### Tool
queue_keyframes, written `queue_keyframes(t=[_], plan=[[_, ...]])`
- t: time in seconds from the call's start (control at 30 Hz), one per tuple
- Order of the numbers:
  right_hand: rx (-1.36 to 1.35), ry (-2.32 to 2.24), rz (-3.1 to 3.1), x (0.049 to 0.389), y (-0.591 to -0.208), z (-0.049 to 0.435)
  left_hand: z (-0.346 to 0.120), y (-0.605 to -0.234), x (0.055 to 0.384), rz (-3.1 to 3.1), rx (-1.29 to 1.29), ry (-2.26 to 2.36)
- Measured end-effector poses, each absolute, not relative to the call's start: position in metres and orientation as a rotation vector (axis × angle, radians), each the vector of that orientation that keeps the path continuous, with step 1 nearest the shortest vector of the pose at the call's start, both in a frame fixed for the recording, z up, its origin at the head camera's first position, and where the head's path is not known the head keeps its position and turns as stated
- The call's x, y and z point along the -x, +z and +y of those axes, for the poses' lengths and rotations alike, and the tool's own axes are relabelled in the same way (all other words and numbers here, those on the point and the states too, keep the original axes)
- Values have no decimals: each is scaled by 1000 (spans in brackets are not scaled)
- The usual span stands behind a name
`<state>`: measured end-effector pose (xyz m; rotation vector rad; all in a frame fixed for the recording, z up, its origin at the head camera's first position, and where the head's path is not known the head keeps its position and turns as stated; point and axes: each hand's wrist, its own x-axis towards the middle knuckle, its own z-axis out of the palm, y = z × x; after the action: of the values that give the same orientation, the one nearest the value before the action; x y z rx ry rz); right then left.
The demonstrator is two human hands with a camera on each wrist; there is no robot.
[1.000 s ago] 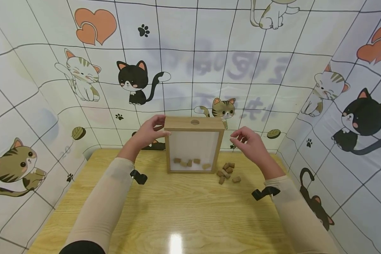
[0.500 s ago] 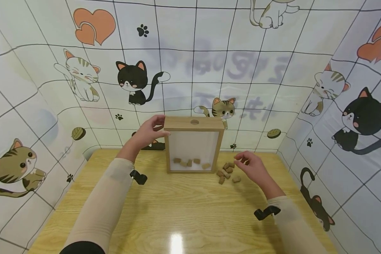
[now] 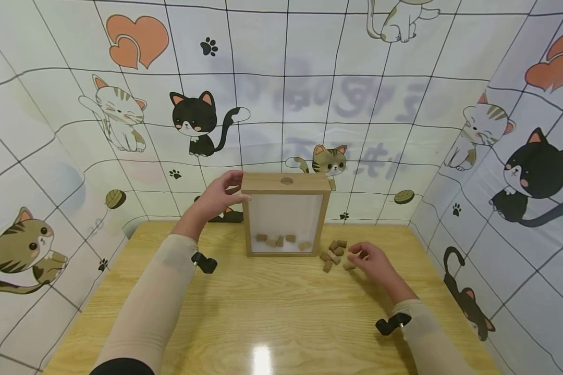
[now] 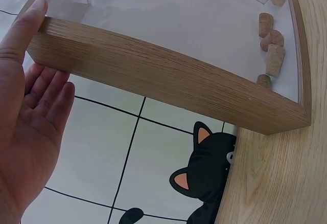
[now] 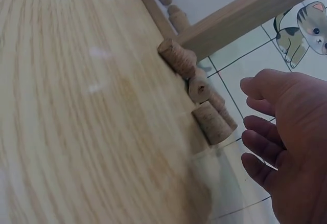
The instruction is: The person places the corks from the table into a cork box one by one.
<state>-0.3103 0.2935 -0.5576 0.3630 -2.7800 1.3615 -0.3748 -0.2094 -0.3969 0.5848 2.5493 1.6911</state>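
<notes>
A shallow wooden box (image 3: pixel 286 219) with a clear front and a round hole (image 3: pixel 287 180) in its top stands upright on the table. Several corks (image 4: pixel 275 60) lie inside along its bottom. My left hand (image 3: pixel 216 197) grips its upper left corner, the thumb on the front and the fingers behind the side. My right hand (image 3: pixel 372 263) hovers low over the tabletop, fingers loosely bent and holding nothing. Right beside its fingertips lies a single cork (image 3: pixel 349 265). A small heap of corks (image 3: pixel 332 254) sits between that hand and the box; several corks (image 5: pixel 212 123) show near the right wrist view's middle.
The light wooden table (image 3: pixel 262 302) ends at a cloth backdrop (image 3: pixel 262 104) printed with cats and grid lines, close behind the box. The cloth also rises along both sides. Each sleeve carries a black wrist camera (image 3: pixel 205 263).
My right hand has come down from beside the box's upper right to just above the tabletop by the corks. The left hand and the box have stayed in place.
</notes>
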Motion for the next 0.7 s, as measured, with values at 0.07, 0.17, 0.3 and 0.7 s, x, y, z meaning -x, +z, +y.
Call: queue_keyframes(t=[0.07,0.17,0.3,0.7], plan=[[-345,1357,-2803,311,-562,295,-210,-396,374,2555,-576,1685],[-345,1346,-2834,312,-566,296,-209,-395,372,2557,-580,1682],[-356,1334,-2865,311,-570,298,-209,-394,371,2562,-583,1676],[-466,1412,-2864,311,-577,302,-209,-393,372,2579,-591,1652]])
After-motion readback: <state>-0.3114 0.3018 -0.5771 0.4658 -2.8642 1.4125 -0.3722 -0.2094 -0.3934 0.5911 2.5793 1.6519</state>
